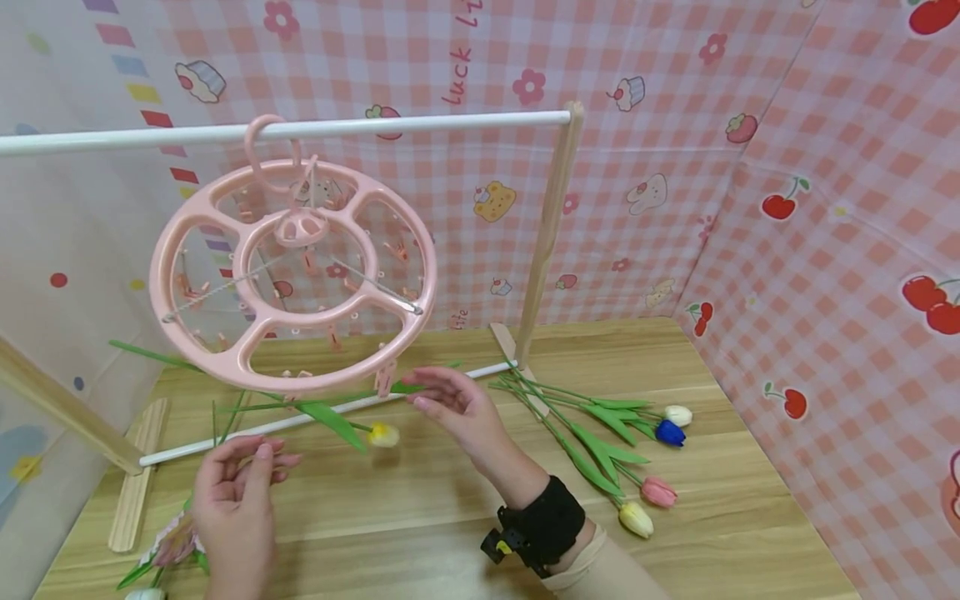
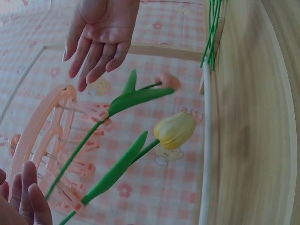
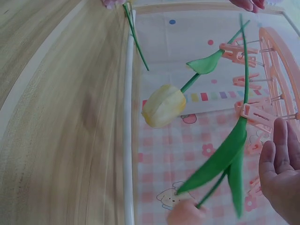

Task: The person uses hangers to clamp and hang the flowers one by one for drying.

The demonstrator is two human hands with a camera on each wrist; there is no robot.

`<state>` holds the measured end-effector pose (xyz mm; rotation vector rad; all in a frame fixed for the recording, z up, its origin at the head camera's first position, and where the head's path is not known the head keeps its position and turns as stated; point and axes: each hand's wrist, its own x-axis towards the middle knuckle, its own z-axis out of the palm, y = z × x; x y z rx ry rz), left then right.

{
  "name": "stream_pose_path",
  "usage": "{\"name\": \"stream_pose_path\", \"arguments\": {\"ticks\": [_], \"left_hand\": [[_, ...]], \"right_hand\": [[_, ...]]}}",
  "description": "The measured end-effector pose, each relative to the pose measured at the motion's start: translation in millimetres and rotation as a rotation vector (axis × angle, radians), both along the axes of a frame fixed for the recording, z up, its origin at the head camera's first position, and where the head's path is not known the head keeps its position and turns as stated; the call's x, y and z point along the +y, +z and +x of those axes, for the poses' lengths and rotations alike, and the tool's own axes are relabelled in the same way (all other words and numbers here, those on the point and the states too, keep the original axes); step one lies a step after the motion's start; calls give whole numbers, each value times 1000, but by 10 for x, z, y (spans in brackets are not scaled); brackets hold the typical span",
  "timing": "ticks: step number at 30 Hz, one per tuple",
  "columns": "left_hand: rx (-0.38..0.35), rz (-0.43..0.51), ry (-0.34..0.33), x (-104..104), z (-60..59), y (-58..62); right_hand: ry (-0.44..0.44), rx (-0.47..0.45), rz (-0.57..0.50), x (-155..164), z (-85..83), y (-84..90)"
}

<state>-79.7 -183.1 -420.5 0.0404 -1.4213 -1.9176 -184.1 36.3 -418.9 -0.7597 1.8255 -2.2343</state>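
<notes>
Yellow tulip (image 1: 383, 434) hangs head-down from a peg on the pink hanger ring (image 1: 292, 275), clipped by its stem. The stem runs from the peg at the ring's near rim down and right to the bloom, long axis slanted, bloom just above the counter (image 1: 450, 517).

Right hand (image 1: 457, 408) is nearer: its fingers (image 1: 431, 392) sit just right of the peg, level with the stem's clipped end, bloom below and left of them. The fingers are loose and straight, holding nothing; whether the tips touch the leaf, I cannot tell.

Left hand (image 1: 240, 479) sits lower and well left of the bloom, fingers relaxed, palm up, empty.

A second, pink tulip (image 2: 168, 80) is clipped beside the yellow one in the left wrist view.

Four more tulips (image 1: 645, 467) lie on the counter right of the right hand.
</notes>
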Motion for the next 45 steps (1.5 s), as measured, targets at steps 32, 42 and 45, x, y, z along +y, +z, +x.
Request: {"name": "stream_pose_path", "arguments": {"ticks": [32, 42, 45], "left_hand": [[-243, -101, 344, -758, 80, -111], [-750, -507, 368, -1097, 128, -201], [-825, -612, 335, -1194, 114, -230]], "right_hand": [[-462, 92, -6, 728, -596, 277], [-603, 135, 0, 923, -794, 545], [-618, 138, 47, 935, -802, 659]]}}
